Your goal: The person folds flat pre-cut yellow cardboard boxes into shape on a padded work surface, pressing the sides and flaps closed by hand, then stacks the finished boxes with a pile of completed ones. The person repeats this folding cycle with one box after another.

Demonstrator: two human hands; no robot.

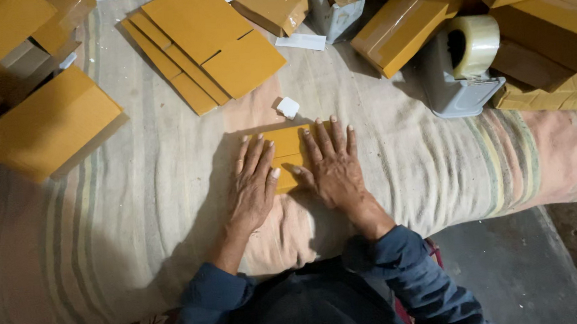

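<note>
Both palms lie flat, fingers spread, the left hand [253,184] and right hand [334,169] pinning a small flattened cardboard box [288,152] against the striped cloth [137,191]. More flat boxes [204,44] and a tape dispenser [459,65] sit within reach beyond.

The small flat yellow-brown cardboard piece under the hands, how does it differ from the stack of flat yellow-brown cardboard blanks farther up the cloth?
The small flat yellow-brown cardboard piece is single, pressed flat by the left hand and right hand; the stack of flat yellow-brown cardboard blanks is several overlapping sheets, untouched. The piece looks smaller and lies square to the person; the stack lies askew. Both are unassembled and rest on the striped cloth.
</note>
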